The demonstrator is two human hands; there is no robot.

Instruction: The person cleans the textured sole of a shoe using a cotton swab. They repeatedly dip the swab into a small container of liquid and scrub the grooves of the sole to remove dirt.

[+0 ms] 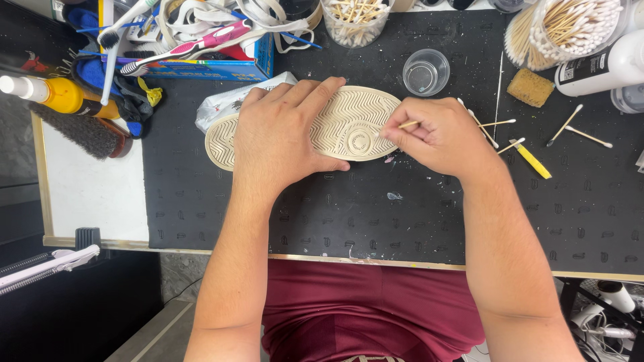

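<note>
Your left hand (278, 137) presses flat, palm open, on an upturned shoe (349, 124), sole up, near the back edge of the black mat (376, 214). Your right hand (439, 134) pinches a cotton swab (407, 124) against the cream sole's tread. Loose swabs (577, 131) lie toward the mat's right edge.

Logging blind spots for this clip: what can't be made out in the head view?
- Shoe: lies sole up, so its upper is hidden; the left hand covers the mid-sole.
- Tip of the thin stick in the right hand: too small to tell what is on it.
- Cotton swab jar: cut off by the top edge.
- Small clear cup: contents unclear.
</note>
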